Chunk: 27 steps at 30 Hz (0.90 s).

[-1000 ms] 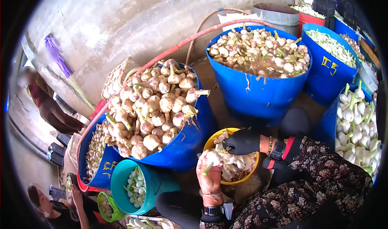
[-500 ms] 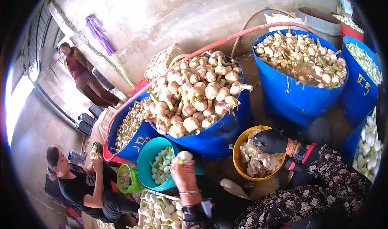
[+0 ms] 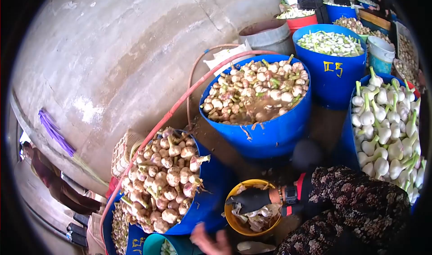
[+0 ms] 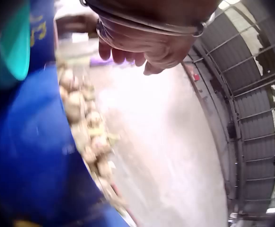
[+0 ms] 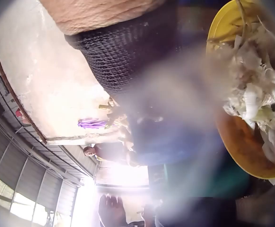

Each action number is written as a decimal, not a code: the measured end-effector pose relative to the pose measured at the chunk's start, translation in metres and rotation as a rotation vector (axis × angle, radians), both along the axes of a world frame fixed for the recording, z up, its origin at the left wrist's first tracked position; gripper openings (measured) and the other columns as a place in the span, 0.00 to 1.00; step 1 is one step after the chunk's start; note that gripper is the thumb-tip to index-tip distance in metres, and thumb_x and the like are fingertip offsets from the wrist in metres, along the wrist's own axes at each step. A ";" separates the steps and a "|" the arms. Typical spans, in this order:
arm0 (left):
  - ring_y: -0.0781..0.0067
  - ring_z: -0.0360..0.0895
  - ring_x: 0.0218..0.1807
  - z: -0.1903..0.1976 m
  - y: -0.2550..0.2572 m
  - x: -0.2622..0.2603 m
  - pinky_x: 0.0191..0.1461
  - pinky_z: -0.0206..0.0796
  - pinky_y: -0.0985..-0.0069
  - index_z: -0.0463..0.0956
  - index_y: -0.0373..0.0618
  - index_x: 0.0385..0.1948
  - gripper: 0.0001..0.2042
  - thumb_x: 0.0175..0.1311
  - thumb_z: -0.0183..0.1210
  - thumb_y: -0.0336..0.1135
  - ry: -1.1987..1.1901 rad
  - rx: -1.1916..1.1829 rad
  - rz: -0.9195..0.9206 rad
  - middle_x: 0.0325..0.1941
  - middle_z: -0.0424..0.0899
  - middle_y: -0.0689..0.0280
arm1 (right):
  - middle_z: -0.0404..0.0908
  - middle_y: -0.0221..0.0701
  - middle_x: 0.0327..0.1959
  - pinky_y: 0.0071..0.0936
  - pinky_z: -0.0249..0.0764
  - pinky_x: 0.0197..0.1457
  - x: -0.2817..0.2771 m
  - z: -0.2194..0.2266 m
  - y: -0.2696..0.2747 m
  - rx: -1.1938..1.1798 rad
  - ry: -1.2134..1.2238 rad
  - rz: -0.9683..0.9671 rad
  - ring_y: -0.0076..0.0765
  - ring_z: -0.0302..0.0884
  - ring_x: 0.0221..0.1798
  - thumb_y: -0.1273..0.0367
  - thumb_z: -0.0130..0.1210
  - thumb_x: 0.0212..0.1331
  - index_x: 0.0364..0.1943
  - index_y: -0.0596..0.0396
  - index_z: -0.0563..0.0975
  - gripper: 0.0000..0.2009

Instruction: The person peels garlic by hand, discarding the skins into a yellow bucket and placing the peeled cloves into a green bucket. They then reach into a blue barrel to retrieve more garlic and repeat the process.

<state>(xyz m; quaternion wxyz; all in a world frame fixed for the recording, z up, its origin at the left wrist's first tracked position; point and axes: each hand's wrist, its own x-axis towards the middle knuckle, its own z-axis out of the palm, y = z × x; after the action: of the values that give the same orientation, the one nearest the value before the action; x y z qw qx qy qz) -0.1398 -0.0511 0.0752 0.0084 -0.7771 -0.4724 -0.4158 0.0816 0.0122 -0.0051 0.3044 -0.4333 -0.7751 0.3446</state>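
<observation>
My bare left hand [image 3: 209,240], blurred, is between the teal bucket [image 3: 153,246] and the big blue tub [image 3: 216,174] heaped with garlic bulbs [image 3: 173,178]. Its fingers [image 4: 121,57] hang loose in the left wrist view, with nothing in them. The right hand [image 3: 249,200] wears a black glove and hangs over the yellow bucket [image 3: 227,219], which holds papery garlic skins [image 5: 255,99]. I cannot tell whether the gloved fingers hold anything. Peeled bulbs [image 3: 168,248] lie inside the teal bucket.
A blue tub [image 3: 256,140] of garlic in murky water stands ahead, with a red hose [image 3: 173,108] passing behind it. Trimmed white bulbs [image 3: 387,138] fill the tub at the right. Further tubs line the back right. A person [image 3: 56,178] stands at the far left.
My left hand carried a garlic bulb with a green stem leftward to the teal bucket and is now empty. The right hand stays at the yellow bucket. My view swung left, then back right.
</observation>
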 end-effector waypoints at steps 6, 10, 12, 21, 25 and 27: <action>0.42 0.67 0.57 -0.063 0.024 0.067 0.61 0.59 0.54 0.66 0.37 0.57 0.30 0.47 0.60 0.28 0.125 -0.059 -0.213 0.54 0.70 0.45 | 0.77 0.37 0.51 0.30 0.73 0.54 0.004 0.011 -0.003 -0.197 0.431 0.039 0.30 0.73 0.53 0.69 0.57 0.61 0.66 0.60 0.59 0.30; 0.46 0.72 0.52 -0.069 0.042 0.065 0.57 0.64 0.59 0.69 0.39 0.54 0.22 0.55 0.60 0.29 0.103 -0.192 -0.226 0.51 0.74 0.49 | 0.76 0.32 0.48 0.25 0.75 0.50 0.056 0.040 0.037 -0.107 0.638 -0.021 0.23 0.73 0.48 0.68 0.55 0.62 0.70 0.59 0.52 0.34; 0.43 0.75 0.47 -0.061 0.044 0.075 0.52 0.67 0.59 0.77 0.37 0.43 0.13 0.60 0.60 0.34 -0.006 -0.213 -0.254 0.44 0.80 0.48 | 0.79 0.35 0.39 0.32 0.76 0.43 0.102 0.076 0.048 0.147 0.404 -0.240 0.33 0.78 0.38 0.67 0.55 0.59 0.65 0.56 0.61 0.29; 0.50 0.77 0.47 -0.092 0.057 0.079 0.54 0.67 0.62 0.79 0.38 0.43 0.14 0.55 0.65 0.30 -0.296 -0.478 -0.327 0.41 0.82 0.52 | 0.83 0.42 0.34 0.49 0.75 0.39 0.328 0.114 0.152 0.181 -1.008 -0.815 0.51 0.81 0.38 0.68 0.52 0.47 0.43 0.50 0.81 0.16; 0.52 0.77 0.47 -0.098 0.061 0.082 0.51 0.68 0.63 0.81 0.40 0.38 0.11 0.54 0.66 0.31 -0.128 -0.363 -0.236 0.37 0.82 0.55 | 0.84 0.40 0.34 0.47 0.76 0.40 0.345 0.083 0.167 0.217 -1.018 -0.840 0.50 0.82 0.38 0.66 0.53 0.47 0.33 0.50 0.83 0.11; 0.52 0.77 0.46 -0.101 0.060 0.079 0.50 0.69 0.63 0.81 0.41 0.39 0.11 0.54 0.66 0.31 -0.202 -0.409 -0.259 0.38 0.82 0.56 | 0.84 0.41 0.36 0.48 0.76 0.42 0.345 0.093 0.168 0.192 -0.916 -0.871 0.49 0.82 0.39 0.62 0.54 0.50 0.35 0.48 0.84 0.12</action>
<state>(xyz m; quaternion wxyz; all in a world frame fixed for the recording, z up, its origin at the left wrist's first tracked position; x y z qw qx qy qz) -0.0611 0.0091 -0.0256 -0.2492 -0.7712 -0.4418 -0.3848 0.4266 0.1806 0.0879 0.0918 -0.7829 -0.6068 -0.1018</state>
